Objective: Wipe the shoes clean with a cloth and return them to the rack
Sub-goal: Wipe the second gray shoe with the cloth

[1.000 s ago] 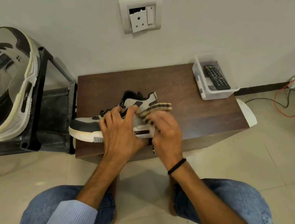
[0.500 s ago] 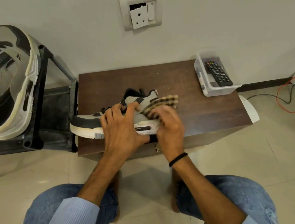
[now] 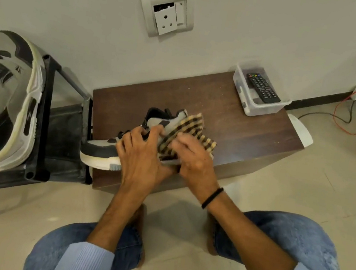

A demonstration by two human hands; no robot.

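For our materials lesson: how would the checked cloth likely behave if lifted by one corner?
Probably floppy: the checked cloth drapes over the heel of the shoe and creases under the right hand. Likely light too, as it looks thin at its edges.

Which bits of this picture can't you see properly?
Head view:
- The shoe on the table: its middle and near side are hidden under the left hand, the right hand and the checked cloth.
- The shoe on the rack: cut off by the left edge.
- The remote: button labels too small to read.
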